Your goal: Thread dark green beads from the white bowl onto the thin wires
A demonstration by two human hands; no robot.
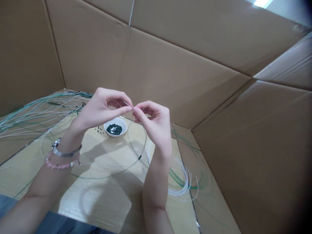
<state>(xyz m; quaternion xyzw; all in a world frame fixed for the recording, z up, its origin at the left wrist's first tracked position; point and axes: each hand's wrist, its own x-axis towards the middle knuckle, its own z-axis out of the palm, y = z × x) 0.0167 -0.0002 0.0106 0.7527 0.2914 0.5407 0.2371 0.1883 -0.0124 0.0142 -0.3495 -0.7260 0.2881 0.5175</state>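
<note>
My left hand (107, 107) and my right hand (154, 122) are raised over the table, their fingertips meeting in a pinch. A thin, pale wire end (127, 104) sticks out from between the fingertips, and my right thumb and index finger are closed on it. My left thumb and index finger are pressed together at the same spot; whatever is between them is hidden. Below my right hand hangs a loop of thin green wire (129, 138), with a small dark piece (139, 157) on it. Under my left hand stands a white bowl (123, 130) of small dark green beads (114, 129).
Several loose beads (99, 130) lie left of the bowl. Bundled green and white wires (48, 107) spread at the left, and coiled ones (185, 185) lie right of my right forearm. Cardboard walls (158, 74) enclose the wooden table (102, 195).
</note>
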